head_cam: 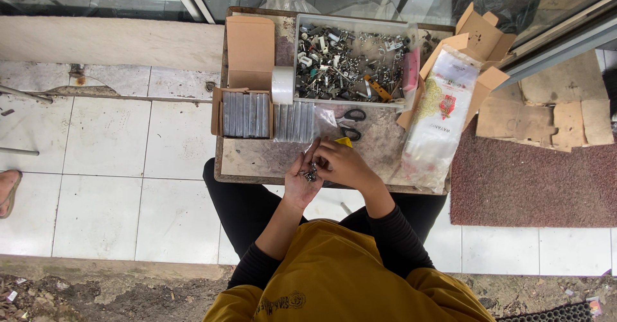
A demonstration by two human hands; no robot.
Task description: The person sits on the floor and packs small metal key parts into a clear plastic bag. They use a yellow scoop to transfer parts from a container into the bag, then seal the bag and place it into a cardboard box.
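Observation:
My left hand (pixel 301 179) is cupped palm up over the near edge of a small worn table (pixel 257 158), holding a little pile of small metal parts (pixel 311 172). My right hand (pixel 342 163) is closed over that pile, its fingers pinching at the parts. A small clear plastic bag (pixel 325 121) lies just beyond my hands. Past it stands a clear tray (pixel 350 62) heaped with mixed metal hardware.
Black-handled scissors (pixel 351 123) lie near the tray. An open cardboard box (pixel 247 113) holds grey packets, more packets (pixel 294 121) beside it, a tape roll (pixel 282 84) behind. A stack of printed plastic bags (pixel 440 113) leans from a box at right. A brown mat (pixel 527 180) covers the tiled floor.

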